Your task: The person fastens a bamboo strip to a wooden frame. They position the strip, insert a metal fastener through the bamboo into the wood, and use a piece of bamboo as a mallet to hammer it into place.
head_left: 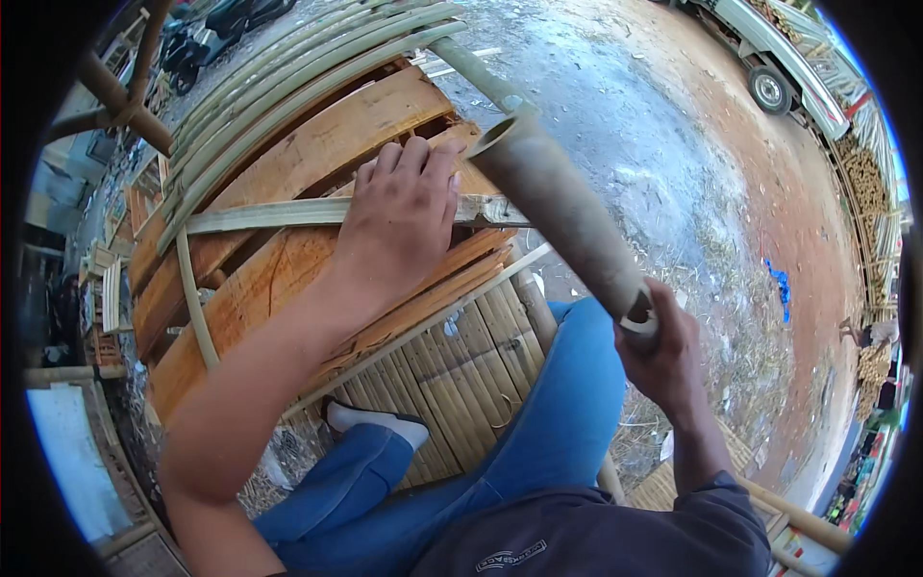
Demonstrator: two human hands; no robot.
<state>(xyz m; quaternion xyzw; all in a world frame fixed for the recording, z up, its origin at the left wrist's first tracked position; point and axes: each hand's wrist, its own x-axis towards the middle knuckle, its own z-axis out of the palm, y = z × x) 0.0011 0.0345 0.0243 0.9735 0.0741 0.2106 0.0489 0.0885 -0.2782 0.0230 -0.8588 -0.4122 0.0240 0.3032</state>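
Right hand [666, 351] had its fingers clenched round the bamboo tube's [567, 212] near end, aslant by the split strip [274, 214] on the planks [351, 120]; left hand [399, 202] lay across that strip, grip unclear, best braced, I judged, fingertips clear of the tube.

Bamboo tube [577, 216] and split bamboo strip [279, 214].
Tube greyish-brown, hollow, notched at the near end, tilted beside the right edge of the planks [336, 130]. Strip pale, narrow, laid across them; contact with tube not determinable.
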